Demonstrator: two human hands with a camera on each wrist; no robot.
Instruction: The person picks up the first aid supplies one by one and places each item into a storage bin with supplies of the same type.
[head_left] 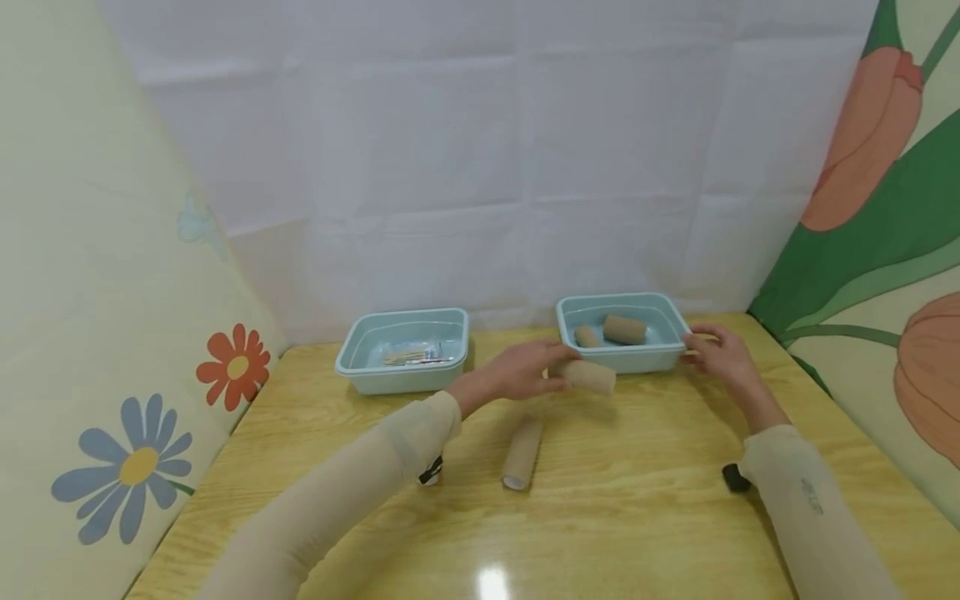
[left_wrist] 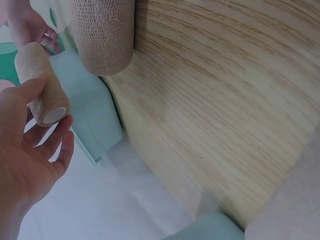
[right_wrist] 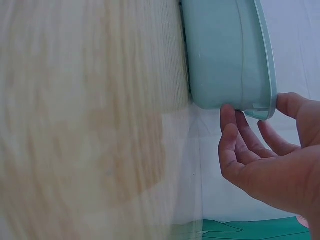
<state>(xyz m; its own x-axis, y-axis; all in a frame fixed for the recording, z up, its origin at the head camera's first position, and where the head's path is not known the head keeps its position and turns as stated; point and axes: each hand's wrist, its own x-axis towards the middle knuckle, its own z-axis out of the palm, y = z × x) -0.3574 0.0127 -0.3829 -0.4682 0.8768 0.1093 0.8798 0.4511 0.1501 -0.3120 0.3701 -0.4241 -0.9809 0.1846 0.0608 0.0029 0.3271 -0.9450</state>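
Observation:
My left hand (head_left: 528, 369) pinches a tan elastic bandage roll (head_left: 588, 377) between thumb and fingers, in front of the right light-blue plastic bin (head_left: 648, 360). The left wrist view shows the white core at the near end of this held roll (left_wrist: 42, 85). With thumb at the rim and fingertips against its end wall, my right hand (head_left: 722, 358) grips the right bin (right_wrist: 220, 55). Inside that bin lie two more bandage rolls, one larger roll (head_left: 625, 329) and one partly hidden roll (head_left: 587, 337). Another bandage roll (head_left: 523, 454) lies on the table below my left hand.
A second light-blue bin (head_left: 401, 382) stands at the back left, holding thin sticks and clear packaging (head_left: 417, 355). Behind both bins hangs a white sheet (head_left: 450, 167). The wooden table (head_left: 600, 517) runs between flower-patterned side walls.

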